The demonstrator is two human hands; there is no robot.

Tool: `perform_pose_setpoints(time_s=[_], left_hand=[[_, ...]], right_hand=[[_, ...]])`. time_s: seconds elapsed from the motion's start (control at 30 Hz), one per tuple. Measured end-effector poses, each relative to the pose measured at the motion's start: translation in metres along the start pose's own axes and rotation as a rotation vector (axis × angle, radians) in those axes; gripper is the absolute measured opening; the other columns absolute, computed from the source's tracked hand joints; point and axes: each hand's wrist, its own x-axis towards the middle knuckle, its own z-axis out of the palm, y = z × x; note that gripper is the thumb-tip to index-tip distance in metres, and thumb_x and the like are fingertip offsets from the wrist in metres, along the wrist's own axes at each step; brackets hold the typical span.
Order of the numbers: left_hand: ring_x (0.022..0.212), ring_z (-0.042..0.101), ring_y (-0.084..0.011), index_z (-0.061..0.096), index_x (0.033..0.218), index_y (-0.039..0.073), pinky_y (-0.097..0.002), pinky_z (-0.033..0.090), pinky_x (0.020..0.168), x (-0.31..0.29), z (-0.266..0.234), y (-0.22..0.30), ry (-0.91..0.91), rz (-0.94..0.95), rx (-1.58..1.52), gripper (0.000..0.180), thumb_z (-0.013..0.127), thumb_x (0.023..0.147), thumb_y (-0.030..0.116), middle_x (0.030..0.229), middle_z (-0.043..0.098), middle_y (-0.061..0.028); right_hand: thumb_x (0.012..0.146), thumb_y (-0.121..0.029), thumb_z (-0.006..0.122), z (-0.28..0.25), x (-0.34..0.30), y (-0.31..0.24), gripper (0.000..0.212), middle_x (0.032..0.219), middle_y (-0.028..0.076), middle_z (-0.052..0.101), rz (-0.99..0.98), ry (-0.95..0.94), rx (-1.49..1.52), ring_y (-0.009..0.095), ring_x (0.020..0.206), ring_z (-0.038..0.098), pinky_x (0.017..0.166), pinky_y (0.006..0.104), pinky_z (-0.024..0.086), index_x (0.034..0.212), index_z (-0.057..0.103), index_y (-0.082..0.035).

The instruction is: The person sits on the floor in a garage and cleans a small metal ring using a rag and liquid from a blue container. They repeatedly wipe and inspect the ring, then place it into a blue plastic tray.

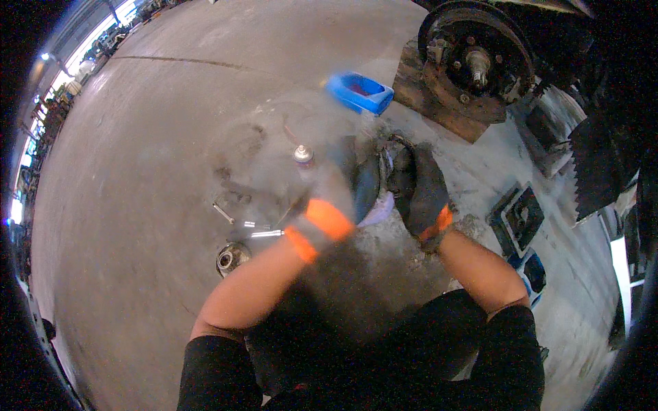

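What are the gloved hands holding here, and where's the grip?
Both hands grip one dark, dirty metal part on the floor: right hand on its right side, left hand on its left. The left is motion-blurred, so exact finger placement cannot be told.

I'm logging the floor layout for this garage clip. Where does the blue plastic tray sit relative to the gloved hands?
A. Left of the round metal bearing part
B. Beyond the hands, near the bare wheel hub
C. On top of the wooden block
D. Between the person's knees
B: the blue plastic tray lies on the concrete floor past both gloved hands, left of the rusty wheel hub.
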Motion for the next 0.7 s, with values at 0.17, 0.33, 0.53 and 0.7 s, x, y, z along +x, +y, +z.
perform_pose_setpoints(time_s=[0.17,0.33,0.53,0.7], left_hand=[[0.124,0.055,-0.0274,0.052,0.135,0.0,-0.037,0.046,0.105,-0.005,0.008,0.043,-0.029,-0.159,1.081,0.04,0.055,0.097,0.013,0.135,0.056,-0.0158],[0.119,0.057,-0.0277,0.052,0.134,0.001,-0.0359,0.048,0.1,-0.007,0.025,0.056,-0.308,0.12,1.615,0.041,0.056,0.096,0.014,0.132,0.058,-0.016],[0.116,0.058,-0.0254,0.053,0.132,0.001,-0.0322,0.049,0.1,-0.004,0.002,0.02,0.191,-0.031,1.334,0.038,0.056,0.096,0.015,0.127,0.059,-0.015],[0.117,0.057,-0.0233,0.055,0.13,0.002,-0.0303,0.049,0.101,-0.004,0.004,0.035,0.152,-0.172,0.889,0.032,0.051,0.1,0.012,0.129,0.059,-0.0138]], right_hand=[[0.108,-0.032,0.036,-0.015,0.008,-0.023,0.038,0.103,0.006,0.068,0.327,-0.209,0.033,0.015,0.082,0.064,0.075,0.0317,0.056,0.121,0.06,-0.006],[0.105,-0.035,0.045,-0.013,0.011,-0.024,0.037,0.105,0.009,0.069,0.467,-0.291,0.345,0.017,0.087,0.067,0.071,0.0337,0.056,0.12,0.06,-0.005],[0.103,-0.05,0.045,0.001,0.006,-0.019,0.048,0.101,0.008,0.068,-0.141,-0.021,-0.174,0.017,0.086,0.065,0.076,0.0304,0.054,0.115,0.063,-0.007],[0.103,-0.062,0.033,0.001,-0.004,-0.022,0.064,0.092,0.005,0.066,0.428,0.038,0.31,0.016,0.078,0.059,0.075,0.0287,0.051,0.113,0.064,-0.006]])
